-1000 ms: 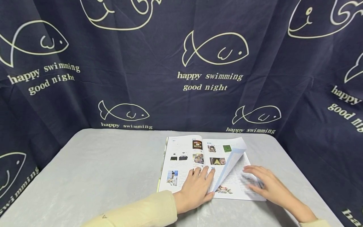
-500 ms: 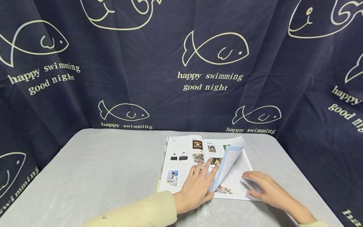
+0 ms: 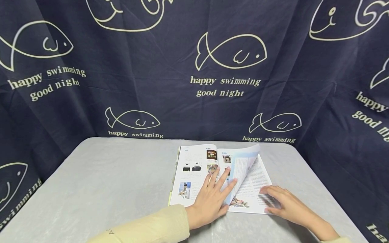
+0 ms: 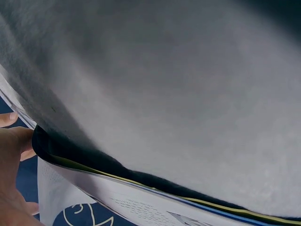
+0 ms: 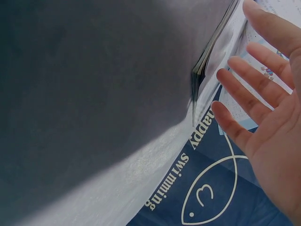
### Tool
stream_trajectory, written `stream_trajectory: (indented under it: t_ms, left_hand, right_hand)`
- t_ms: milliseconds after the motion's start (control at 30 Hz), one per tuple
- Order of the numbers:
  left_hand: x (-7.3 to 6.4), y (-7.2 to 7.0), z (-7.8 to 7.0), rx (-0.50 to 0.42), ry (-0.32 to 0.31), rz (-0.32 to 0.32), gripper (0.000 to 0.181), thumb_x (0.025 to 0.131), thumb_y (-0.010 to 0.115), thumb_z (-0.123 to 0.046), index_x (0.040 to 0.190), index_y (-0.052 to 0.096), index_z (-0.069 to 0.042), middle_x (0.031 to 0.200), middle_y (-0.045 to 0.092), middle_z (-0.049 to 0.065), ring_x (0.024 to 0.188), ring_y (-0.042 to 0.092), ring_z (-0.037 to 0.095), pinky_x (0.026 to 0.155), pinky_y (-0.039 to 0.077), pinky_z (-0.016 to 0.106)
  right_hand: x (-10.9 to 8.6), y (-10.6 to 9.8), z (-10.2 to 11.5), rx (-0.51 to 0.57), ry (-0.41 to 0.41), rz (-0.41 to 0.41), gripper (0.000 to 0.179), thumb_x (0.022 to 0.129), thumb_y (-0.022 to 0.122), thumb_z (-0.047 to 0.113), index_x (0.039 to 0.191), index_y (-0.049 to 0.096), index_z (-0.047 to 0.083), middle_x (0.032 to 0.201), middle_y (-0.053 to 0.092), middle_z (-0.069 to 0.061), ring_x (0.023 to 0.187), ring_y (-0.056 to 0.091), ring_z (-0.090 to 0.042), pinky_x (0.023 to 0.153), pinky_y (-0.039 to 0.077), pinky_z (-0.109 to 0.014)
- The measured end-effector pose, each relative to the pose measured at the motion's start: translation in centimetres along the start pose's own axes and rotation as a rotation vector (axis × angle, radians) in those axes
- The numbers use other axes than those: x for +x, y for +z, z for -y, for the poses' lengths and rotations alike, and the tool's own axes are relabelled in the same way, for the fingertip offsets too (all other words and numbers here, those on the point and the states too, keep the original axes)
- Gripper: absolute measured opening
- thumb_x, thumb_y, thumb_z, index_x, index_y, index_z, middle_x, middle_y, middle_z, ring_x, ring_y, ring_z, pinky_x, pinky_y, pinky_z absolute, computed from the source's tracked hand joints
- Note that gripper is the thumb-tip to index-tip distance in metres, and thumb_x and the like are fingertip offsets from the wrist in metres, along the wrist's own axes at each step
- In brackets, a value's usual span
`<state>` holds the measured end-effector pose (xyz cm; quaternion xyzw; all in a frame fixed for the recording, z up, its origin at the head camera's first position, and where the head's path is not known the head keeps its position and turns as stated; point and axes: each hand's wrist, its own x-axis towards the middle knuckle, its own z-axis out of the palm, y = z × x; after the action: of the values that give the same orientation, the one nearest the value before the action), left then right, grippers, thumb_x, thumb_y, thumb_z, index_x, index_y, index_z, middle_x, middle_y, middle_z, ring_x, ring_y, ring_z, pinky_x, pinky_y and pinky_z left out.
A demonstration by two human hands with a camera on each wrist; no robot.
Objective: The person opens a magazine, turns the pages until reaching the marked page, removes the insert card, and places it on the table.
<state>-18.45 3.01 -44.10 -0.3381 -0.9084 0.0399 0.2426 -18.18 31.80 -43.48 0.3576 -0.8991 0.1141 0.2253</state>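
An open magazine (image 3: 194,177) with printed text and photos lies on the table in the head view. My left hand (image 3: 209,200) rests on it around the spine, fingers extended. A right-hand leaf (image 3: 243,165) is lifted and curls toward the left, against the left fingers, with a text page (image 3: 258,182) exposed beneath. Beside the magazine's right edge is my right hand (image 3: 287,202), its fingers loosely bent, gripping nothing. The right wrist view shows that hand (image 5: 268,108) with its fingers apart. Only part of the left hand (image 4: 9,174) appears in the left wrist view, by the magazine's lower edge.
A light grey cloth-covered table (image 3: 121,175) extends on both sides of the magazine. Behind it and along the sides hangs a dark blue curtain (image 3: 176,101) printed with fish outlines and words.
The lifted leaf has swung further left and more of the page beneath shows. My left fingers have spread toward it. The right hand has shifted slightly down and toward the left.
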Motion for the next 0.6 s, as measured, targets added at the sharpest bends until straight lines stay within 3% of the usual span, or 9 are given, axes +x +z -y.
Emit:
stream_trajectory:
  t_ms: [267,600]
  left_hand:
    - [-0.12,0.04,0.10,0.021,0.003,0.017,0.074,0.080,0.053,-0.057,0.142,0.029,-0.024,0.154,-0.005,0.014,0.139,0.008,0.039,0.106,0.025,0.050]
    - [-0.09,-0.07,0.24,-0.004,0.032,0.043,0.068,0.082,0.053,-0.049,0.142,0.030,-0.026,0.153,0.010,0.014,0.139,0.011,0.038,0.104,0.026,0.054]
  right_hand:
    - [-0.36,0.14,-0.13,-0.008,0.017,0.024,0.053,0.059,0.080,0.036,0.105,0.062,0.018,0.106,0.063,0.002,0.098,0.055,-0.012,0.078,0.039,-0.026]
    - [-0.53,-0.04,-0.08,0.008,0.032,0.036,0.053,0.058,0.080,0.038,0.104,0.062,0.018,0.105,0.062,0.003,0.098,0.053,-0.011,0.078,0.037,-0.023]
